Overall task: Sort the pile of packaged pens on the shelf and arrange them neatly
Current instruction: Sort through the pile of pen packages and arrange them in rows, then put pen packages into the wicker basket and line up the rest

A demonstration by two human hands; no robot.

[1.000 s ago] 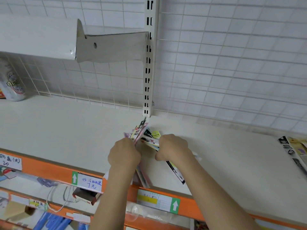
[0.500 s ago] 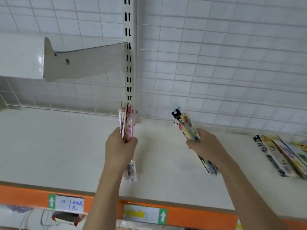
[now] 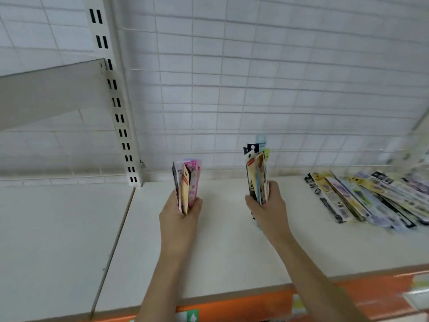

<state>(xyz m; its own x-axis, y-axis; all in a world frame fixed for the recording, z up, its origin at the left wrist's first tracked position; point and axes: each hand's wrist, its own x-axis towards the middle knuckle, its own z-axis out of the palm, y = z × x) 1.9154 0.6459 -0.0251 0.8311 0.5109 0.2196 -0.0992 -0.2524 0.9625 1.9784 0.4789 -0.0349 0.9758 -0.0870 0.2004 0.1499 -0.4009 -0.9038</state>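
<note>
My left hand (image 3: pixel 180 216) grips a small bundle of pink and white pen packs (image 3: pixel 187 182), held upright above the cream shelf (image 3: pixel 227 247). A second bundle of black, yellow and blue pen packs (image 3: pixel 257 175) stands upright in the grip of my right hand (image 3: pixel 269 205), a hand's width to the right. At the right end of the shelf, a row of pen packs (image 3: pixel 371 198) lies flat, fanned side by side and slanting toward the back left.
A slotted white upright (image 3: pixel 118 108) rises from the shelf at the left, carrying a shelf bracket (image 3: pixel 51 94). White wire grid (image 3: pixel 255 77) backs the shelf. An orange price rail (image 3: pixel 243 303) runs along the front edge.
Both hands have lifted their bundles and drawn apart. The right hand's packs have turned upright. The view has swung right, bringing the laid-out row into sight.
</note>
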